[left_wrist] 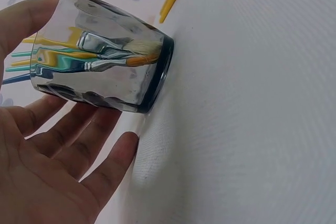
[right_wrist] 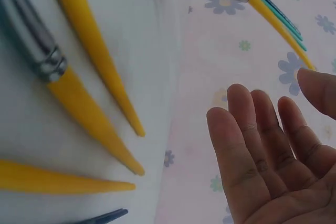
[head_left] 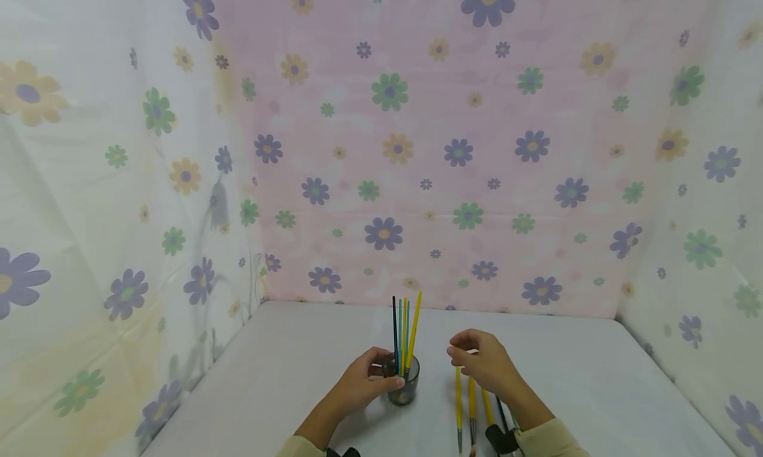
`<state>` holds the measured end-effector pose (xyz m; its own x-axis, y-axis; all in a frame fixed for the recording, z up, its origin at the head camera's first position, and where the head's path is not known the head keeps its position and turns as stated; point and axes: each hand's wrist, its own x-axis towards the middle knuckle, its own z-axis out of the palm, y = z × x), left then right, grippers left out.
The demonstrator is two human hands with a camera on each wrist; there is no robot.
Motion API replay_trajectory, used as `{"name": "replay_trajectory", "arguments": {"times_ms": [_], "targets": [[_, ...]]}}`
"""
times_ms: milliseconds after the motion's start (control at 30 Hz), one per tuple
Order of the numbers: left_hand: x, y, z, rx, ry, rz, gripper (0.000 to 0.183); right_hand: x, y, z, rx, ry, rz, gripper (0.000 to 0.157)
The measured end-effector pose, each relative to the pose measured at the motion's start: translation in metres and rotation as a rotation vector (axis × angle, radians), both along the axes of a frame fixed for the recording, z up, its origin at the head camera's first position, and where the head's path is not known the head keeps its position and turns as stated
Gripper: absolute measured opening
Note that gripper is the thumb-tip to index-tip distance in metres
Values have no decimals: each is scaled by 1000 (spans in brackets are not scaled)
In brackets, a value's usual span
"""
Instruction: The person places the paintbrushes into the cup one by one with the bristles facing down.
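A clear drinking glass (head_left: 408,393) with a dark base stands on the table, and my left hand (head_left: 359,381) grips it, thumb on one side and fingers on the other. Several paintbrushes (left_wrist: 100,59) lean in the glass, bristles down, with yellow, teal and dark blue handles pointing up. My right hand (head_left: 484,361) hovers to the right of the glass, its fingers loosely bent and holding nothing. Below it lie more paintbrushes (head_left: 458,401), handle ends away from me; three yellow handles (right_wrist: 100,51) and a dark blue handle (right_wrist: 107,216) show in the right wrist view.
A white cloth covers the table (head_left: 304,338). Pink flowered sheeting (head_left: 429,112) hangs behind the table, with pale flowered sheets (head_left: 89,245) at both sides. Dark straps (head_left: 501,438) sit at both wrists.
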<state>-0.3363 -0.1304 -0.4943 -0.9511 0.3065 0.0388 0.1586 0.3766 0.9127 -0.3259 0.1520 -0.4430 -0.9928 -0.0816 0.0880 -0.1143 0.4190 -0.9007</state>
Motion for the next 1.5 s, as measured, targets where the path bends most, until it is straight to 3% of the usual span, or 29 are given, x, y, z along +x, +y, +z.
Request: {"name": "replay_trajectory", "arguments": {"times_ms": [567, 800, 1100, 1500], "targets": [[1, 3, -1, -11, -7, 37, 60, 0, 37, -11, -4, -80, 2, 40], [1, 3, -1, -11, -3, 39, 62, -2, 51, -20, 5, -138, -42, 35], [1, 2, -2, 2, 2, 31, 61, -8, 69, -27, 169, -214, -152, 29], [-1, 2, -4, 5, -11, 36, 61, -11, 82, -26, 307, -306, -157, 40]]}}
